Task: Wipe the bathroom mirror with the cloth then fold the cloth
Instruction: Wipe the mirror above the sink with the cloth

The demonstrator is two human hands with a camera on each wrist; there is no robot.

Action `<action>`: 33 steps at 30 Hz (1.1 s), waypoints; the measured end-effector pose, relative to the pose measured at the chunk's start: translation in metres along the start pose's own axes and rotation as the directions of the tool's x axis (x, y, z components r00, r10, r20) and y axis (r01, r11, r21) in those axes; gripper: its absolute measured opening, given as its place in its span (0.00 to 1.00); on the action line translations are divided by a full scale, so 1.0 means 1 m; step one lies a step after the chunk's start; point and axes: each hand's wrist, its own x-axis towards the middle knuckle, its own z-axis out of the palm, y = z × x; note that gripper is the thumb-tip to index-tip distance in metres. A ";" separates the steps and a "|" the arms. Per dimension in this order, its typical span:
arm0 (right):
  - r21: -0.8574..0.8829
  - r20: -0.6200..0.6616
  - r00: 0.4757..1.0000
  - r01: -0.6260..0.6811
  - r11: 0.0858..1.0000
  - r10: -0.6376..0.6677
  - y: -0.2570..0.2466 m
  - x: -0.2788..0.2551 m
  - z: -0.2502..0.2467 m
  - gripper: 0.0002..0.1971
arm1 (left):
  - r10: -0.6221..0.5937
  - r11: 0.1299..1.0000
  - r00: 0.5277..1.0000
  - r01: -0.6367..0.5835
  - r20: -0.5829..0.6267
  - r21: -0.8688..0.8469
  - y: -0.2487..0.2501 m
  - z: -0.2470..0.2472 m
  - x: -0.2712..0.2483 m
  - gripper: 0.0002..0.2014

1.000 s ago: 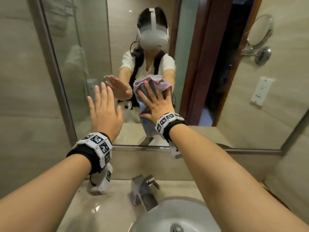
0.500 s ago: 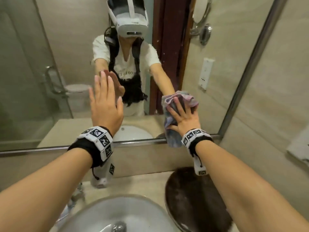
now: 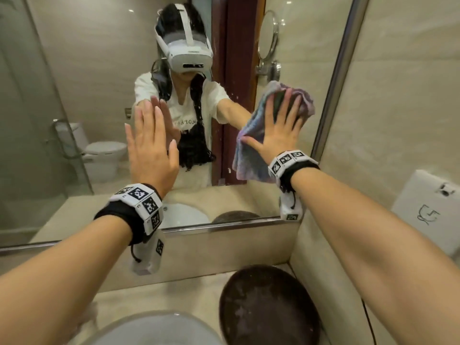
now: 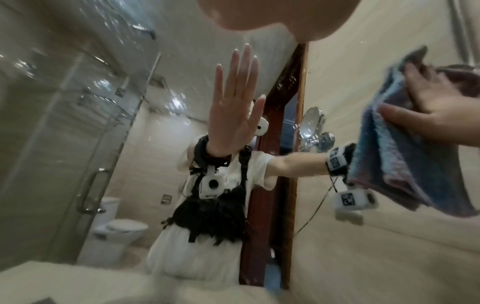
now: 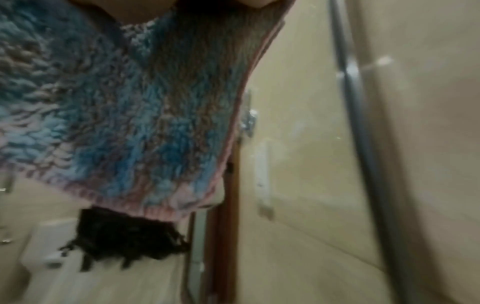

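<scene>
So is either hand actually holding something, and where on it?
The right hand presses the cloth flat against the mirror, fingers spread over its upper part. The left hand holds nothing.

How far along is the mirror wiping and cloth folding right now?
Done: nothing can be confirmed; specks still show on the mirror near the middle. In hand: the right hand presses the cloth flat against the glass near its right edge, mid-wipe, while the left hand is held flat and open at the glass. Left: finishing the wipe, then folding the cloth, which is bunched.
</scene>
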 end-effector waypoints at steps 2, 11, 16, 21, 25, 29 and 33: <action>0.017 -0.038 0.998 0.057 0.998 -0.057 -0.036 0.013 -0.016 0.59 | -0.002 1.000 1.000 0.003 -0.023 0.022 -0.008 -0.011 0.010 0.33; -0.084 0.136 0.825 0.561 0.824 -0.548 -0.100 -0.014 0.010 0.52 | -0.100 0.994 0.990 0.104 -0.104 0.029 -0.030 -0.032 0.029 0.32; -0.036 0.151 0.944 0.303 0.952 -0.295 -0.011 -0.016 0.013 0.51 | -0.055 0.998 0.994 0.057 -0.092 0.014 -0.018 -0.030 0.033 0.32; 0.017 0.016 0.993 -0.121 0.993 0.120 0.029 0.032 -0.044 0.59 | -0.011 0.999 0.996 0.007 -0.085 -0.042 0.000 -0.024 0.046 0.33; -0.003 -0.110 0.993 -0.037 0.999 0.036 0.007 0.099 -0.107 0.59 | 0.018 0.998 0.994 -0.025 -0.110 -0.062 0.011 -0.026 0.065 0.32; -0.089 -0.139 0.952 0.263 0.961 -0.273 -0.069 0.114 -0.124 0.56 | -0.007 0.994 0.982 -0.014 -0.189 -0.111 0.010 -0.032 0.084 0.31; -0.201 -0.120 0.838 0.504 0.840 -0.532 -0.105 0.082 -0.081 0.52 | -0.067 0.988 0.976 0.036 -0.207 -0.152 0.000 -0.033 0.082 0.29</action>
